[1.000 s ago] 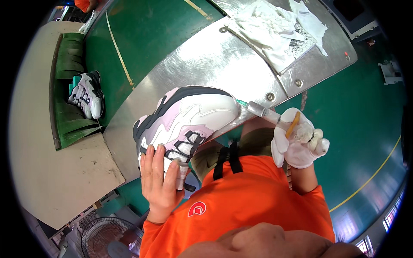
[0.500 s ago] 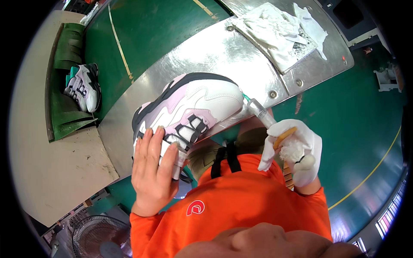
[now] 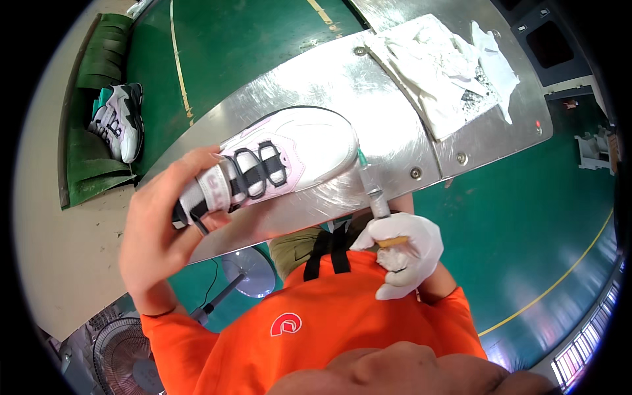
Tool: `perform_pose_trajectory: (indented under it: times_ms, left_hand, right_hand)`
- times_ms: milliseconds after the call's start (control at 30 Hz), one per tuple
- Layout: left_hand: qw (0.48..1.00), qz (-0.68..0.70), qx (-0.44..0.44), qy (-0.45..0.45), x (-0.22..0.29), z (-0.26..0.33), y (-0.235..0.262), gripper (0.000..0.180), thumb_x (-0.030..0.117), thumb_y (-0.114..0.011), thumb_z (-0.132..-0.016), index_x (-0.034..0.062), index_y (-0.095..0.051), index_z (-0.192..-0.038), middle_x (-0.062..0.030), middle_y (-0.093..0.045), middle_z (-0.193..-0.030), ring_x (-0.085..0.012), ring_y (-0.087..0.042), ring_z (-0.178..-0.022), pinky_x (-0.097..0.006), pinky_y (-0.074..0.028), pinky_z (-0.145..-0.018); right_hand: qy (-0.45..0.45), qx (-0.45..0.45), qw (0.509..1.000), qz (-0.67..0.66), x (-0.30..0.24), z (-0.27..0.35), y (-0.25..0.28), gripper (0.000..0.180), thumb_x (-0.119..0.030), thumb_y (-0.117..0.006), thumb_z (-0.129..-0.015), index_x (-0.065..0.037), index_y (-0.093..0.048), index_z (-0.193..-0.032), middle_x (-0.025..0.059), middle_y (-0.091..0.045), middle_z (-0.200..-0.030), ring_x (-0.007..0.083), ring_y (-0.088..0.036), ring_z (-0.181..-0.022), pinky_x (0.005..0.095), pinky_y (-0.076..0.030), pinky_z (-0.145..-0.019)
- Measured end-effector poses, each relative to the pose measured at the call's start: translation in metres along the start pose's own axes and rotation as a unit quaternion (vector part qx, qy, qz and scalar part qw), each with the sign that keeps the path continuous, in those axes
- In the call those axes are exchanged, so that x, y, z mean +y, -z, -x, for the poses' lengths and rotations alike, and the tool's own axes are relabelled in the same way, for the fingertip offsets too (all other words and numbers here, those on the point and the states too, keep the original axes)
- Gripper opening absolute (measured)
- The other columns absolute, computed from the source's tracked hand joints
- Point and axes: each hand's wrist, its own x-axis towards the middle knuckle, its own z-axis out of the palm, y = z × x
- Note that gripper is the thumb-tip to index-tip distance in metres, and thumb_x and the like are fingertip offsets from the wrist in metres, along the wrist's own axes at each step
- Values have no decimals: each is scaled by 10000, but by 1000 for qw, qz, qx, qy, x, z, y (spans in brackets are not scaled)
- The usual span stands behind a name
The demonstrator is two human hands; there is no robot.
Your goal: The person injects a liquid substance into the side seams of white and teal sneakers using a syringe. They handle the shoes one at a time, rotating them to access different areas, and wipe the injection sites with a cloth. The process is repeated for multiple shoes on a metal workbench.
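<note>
- Beige board (image 3: 85, 250), far left, its edge curved by the lens.
- Green flap (image 3: 99, 59), cut into slits, along the upper part of the board.
- Second shoe (image 3: 125, 131), white, lilac and black, with a teal piece (image 3: 99, 102) beside its opening; lies against the flap, well apart from both hands.
- Fan (image 3: 125, 359), round grille, lower left.
- Left hand (image 3: 155, 230), bare; curled, fingers and thumb closed around the collar end of the main shoe (image 3: 316, 141).
- Green surface (image 3: 224, 52), upper left of centre, marked by a pale stripe (image 3: 178, 59).
- Round stand base (image 3: 260, 280), grey, below the table edge.
- Main shoe, as above: white with lilac panels, black laces and a pale tongue; upper facing the camera, toe to the right, over the metal table (image 3: 289, 72). Whether its sole touches the table is hidden.
- Orange shirt (image 3: 316, 329), worn by the person, white emblem on the chest.
- Syringe (image 3: 373, 187), clear barrel, green tip at the toe edge of the main shoe; touching or just beside, cannot tell.
- Right hand (image 3: 401, 253), white-gloved; closed narrowly around the lower end of the syringe, a tan strip (image 3: 392, 241) at its fingers.
- White cloth (image 3: 421, 59), crumpled, on a speckled pad (image 3: 477, 102) at the table's right end.
- Green floor (image 3: 513, 230), right, crossed by a yellow line.
</note>
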Motion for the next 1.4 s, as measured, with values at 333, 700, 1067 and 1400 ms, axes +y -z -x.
perform_pose_trajectory:
  times_ms: [333,700,1067,1400]
  left_hand:
    - [944,74,-319,52,-6,-59,56,765,366,-820,-732,-18,-482,-1301,-176,-548,-1310,-288,-563,-1165,-375,-409,-1008]
    - [876,0,-481,-33,-5,-176,-50,462,332,-673,-883,32,-599,-1227,-112,-630,-1180,-222,-578,-1093,-337,-452,-928]
    - [955,242,-129,-115,-4,-73,61,581,375,-807,-732,-47,-611,-1079,-102,-600,-1044,-199,-573,-978,-308,-454,-858]
    - [901,372,175,-135,-111,15,79,562,361,-712,-867,-10,-553,-1258,-67,-614,-1148,-153,-571,-1055,-296,-440,-928]
  right_hand:
    - [-7,-90,993,75,24,8,9,661,-307,-877,-580,12,-600,-1089,17,-576,-675,192,-537,-521,301,-423,-474]
    - [-12,-18,999,-39,22,13,3,715,-129,-865,-577,19,-552,-1202,57,-648,-832,105,-543,-588,245,-470,-575]
    - [69,-221,952,-198,-52,-99,-19,812,-106,-887,-529,118,-519,-1217,139,-626,-1017,185,-621,-877,311,-524,-800]
    - [-56,-282,944,-161,-38,-173,-99,776,-37,-847,-529,50,-533,-1233,97,-620,-950,172,-604,-858,299,-499,-797]
